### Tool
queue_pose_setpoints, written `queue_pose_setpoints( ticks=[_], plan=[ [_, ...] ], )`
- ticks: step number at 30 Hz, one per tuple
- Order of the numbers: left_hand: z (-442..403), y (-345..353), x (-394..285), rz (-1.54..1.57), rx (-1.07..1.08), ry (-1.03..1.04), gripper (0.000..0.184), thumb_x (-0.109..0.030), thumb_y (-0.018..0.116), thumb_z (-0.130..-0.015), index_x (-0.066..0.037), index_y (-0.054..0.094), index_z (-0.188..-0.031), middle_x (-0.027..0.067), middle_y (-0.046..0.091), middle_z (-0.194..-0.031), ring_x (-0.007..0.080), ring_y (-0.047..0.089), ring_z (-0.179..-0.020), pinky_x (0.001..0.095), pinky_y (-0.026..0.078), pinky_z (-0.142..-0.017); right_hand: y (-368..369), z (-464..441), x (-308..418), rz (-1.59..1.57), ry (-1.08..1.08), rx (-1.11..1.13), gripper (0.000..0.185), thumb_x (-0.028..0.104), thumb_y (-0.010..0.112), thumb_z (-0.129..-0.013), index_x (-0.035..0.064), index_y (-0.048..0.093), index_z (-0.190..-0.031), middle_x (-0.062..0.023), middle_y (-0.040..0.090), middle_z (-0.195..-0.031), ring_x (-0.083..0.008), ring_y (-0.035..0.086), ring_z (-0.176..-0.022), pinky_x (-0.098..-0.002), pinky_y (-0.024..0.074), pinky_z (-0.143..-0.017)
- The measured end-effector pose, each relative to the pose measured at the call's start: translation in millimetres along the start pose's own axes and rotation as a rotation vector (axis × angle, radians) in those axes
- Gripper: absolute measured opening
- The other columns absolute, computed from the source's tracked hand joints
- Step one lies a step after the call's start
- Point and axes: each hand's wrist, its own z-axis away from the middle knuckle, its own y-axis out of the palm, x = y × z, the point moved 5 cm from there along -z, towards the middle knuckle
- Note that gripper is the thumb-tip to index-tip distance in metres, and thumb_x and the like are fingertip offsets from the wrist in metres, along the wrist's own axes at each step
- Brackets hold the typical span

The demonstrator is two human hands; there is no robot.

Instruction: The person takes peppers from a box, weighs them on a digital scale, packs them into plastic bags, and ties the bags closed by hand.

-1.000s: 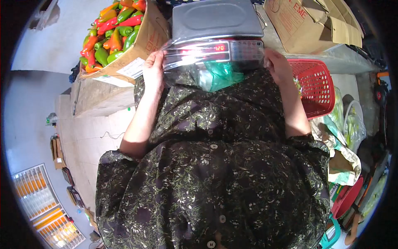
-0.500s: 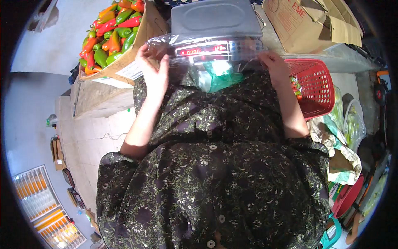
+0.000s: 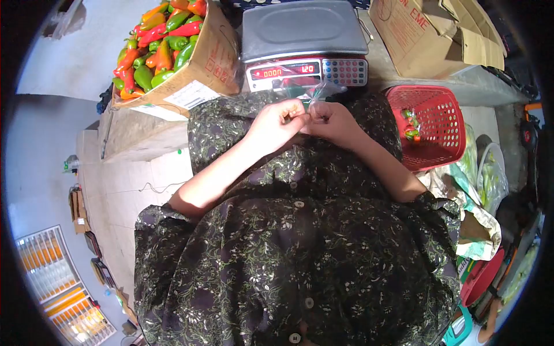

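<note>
Close together in front of the scale, my left hand (image 3: 278, 122) and my right hand (image 3: 336, 123) pinch a clear plastic bag (image 3: 317, 92). The bag is gathered between my fingertips, and part of it sticks up toward the scale's panel. Something green shows by the bag, mostly hidden behind my hands. Just beyond them stands a digital scale (image 3: 306, 29) with a grey platform, lit red digits and a keypad. The fingers of both hands are curled, and their tips nearly meet over my lap.
At the left, a cardboard box (image 3: 222, 57) is heaped with red, green and orange peppers (image 3: 158, 49). An open carton (image 3: 415, 43) stands at the right, behind a red perforated basket (image 3: 441, 132) with a few peppers inside. Woven sacks (image 3: 479, 230) lie below the basket.
My hands have come together from far apart, and the bag stretched wide between them is now bunched. It no longer covers the scale's display.
</note>
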Motion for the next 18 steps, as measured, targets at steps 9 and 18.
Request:
queue_pose_setpoints(
  ticks=[9, 18],
  plan=[
    [-2, 4, -3, -0.119, -0.104, 0.113, 0.017, -0.019, 0.063, -0.083, -0.003, 0.057, -0.08, 0.0063, 0.06, -0.07, 0.0113, 0.055, -0.065, 0.0287, 0.045, -0.062, 10, 1, -1, -0.066, -0.131, -0.112, 0.025, 0.025, 0.071, -0.075, 0.0031, 0.06, -0.073, -0.0027, 0.057, -0.07, -0.0121, 0.054, -0.067, -0.028, 0.0424, -0.063],
    [-1, -6, 11, -0.109, -0.119, 0.037, 0.017, -0.016, 0.061, -0.086, -0.001, 0.056, -0.081, 0.0019, 0.055, -0.07, 0.0073, 0.046, -0.067, 0.0246, 0.04, -0.063, 3, 4, -14, -0.16, 0.068, -0.036, 0.022, 0.023, 0.062, -0.084, 0.0017, 0.063, -0.081, -0.0034, 0.062, -0.082, -0.0097, 0.056, -0.077, -0.0269, 0.0441, -0.072]
  ],
)
